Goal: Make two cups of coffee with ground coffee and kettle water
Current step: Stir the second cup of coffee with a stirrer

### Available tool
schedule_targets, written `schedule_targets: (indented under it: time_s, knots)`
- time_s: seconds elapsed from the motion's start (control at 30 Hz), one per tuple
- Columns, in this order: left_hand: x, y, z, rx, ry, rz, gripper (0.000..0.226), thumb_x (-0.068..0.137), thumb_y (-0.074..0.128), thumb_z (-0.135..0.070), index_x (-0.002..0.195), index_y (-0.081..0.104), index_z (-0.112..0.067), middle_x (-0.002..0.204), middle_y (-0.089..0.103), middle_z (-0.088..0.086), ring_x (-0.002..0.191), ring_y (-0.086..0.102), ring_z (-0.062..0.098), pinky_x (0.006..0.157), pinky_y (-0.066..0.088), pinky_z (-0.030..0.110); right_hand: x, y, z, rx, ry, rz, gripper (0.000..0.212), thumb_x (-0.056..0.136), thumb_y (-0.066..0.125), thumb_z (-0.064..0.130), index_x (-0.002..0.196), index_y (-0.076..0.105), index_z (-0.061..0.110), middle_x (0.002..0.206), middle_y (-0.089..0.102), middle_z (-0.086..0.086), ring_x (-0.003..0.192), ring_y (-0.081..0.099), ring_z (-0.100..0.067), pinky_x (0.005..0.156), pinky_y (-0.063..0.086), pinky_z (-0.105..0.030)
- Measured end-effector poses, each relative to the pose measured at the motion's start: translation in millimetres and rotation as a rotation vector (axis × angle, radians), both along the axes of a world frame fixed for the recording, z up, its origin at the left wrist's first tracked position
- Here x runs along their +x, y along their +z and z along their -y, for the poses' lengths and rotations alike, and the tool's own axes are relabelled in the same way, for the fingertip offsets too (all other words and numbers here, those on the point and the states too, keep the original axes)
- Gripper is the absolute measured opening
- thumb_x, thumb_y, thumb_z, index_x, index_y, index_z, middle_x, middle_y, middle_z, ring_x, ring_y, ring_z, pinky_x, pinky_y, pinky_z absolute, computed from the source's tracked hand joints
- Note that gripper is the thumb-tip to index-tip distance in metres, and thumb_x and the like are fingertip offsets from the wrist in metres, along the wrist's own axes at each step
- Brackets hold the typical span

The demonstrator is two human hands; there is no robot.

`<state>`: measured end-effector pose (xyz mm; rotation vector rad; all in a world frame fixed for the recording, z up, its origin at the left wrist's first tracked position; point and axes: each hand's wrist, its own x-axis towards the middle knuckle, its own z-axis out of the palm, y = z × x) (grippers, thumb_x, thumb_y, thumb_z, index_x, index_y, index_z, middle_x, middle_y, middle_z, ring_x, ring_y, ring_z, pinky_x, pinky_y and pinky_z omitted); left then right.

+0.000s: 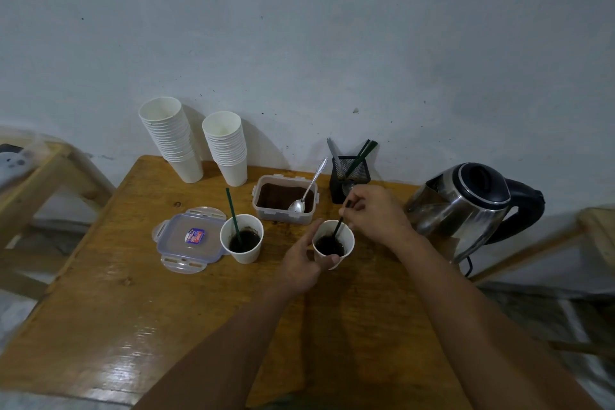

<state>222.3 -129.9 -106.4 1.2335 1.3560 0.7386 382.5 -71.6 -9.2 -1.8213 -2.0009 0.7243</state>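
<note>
Two white paper cups of dark coffee stand on the wooden table [133,293]. The left cup [242,240] has a green stir stick [232,210] leaning in it. My left hand [304,263] grips the right cup [333,243] from its left side, thumb on the near wall. My right hand [376,213] pinches a dark stir stick [337,226] whose lower end is in that cup's coffee. Behind the cups sits an open plastic tub of ground coffee [284,198] with a metal spoon [307,190] in it. A steel kettle [466,206] stands to the right.
The tub's clear lid [186,240] lies left of the left cup. Two stacks of paper cups [173,140] [228,148] stand at the back by the wall. A black mesh holder [351,176] with sticks is behind my right hand. Wooden frames flank the table.
</note>
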Motion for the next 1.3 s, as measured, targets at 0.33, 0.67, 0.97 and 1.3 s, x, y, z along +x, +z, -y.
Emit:
schedule_targets:
  time_s: [0.33,0.67,0.97,1.3]
  knots:
    - [0.0,1.0,1.3,0.009,-0.011,0.003,0.080,0.084,0.072,-0.028,0.148,0.027,-0.040,0.148,0.040,0.000,0.130,0.041,0.018,0.089,0.041,0.028,-2.3,2.9,5.6,-0.073,0.043,-0.054,0.010,0.086,0.074,0.019,0.083,0.066,0.022,0.083,0.071,0.002,0.068,0.069,-0.008,0.066,0.059,-0.027]
    - [0.4,1.7,2.6,0.010,-0.006,0.024,0.079,0.085,0.072,-0.021,0.148,0.028,-0.037,0.146,0.042,-0.002,0.123,0.043,0.010,0.073,0.040,0.009,0.0,-0.8,3.8,-0.078,0.083,-0.013,0.010,0.085,0.075,0.018,0.082,0.065,0.021,0.080,0.070,0.002,0.069,0.068,-0.011,0.063,0.057,-0.027]
    - [0.5,1.0,2.3,0.026,-0.011,0.008,0.079,0.085,0.071,-0.022,0.149,0.027,-0.037,0.148,0.041,-0.001,0.115,0.041,0.005,0.071,0.039,0.009,-2.0,-4.2,4.8,-0.030,0.047,0.031,0.009,0.087,0.073,0.020,0.085,0.065,0.021,0.085,0.068,0.002,0.076,0.065,-0.012,0.067,0.057,-0.029]
    - [-0.1,-0.7,1.5,0.018,-0.002,0.003,0.080,0.084,0.072,-0.024,0.148,0.026,-0.039,0.149,0.039,0.001,0.127,0.042,0.016,0.089,0.042,0.026,-1.3,-6.6,5.6,0.032,0.029,0.035,0.011,0.088,0.072,0.021,0.084,0.063,0.025,0.086,0.068,0.003,0.077,0.066,-0.012,0.069,0.058,-0.030]
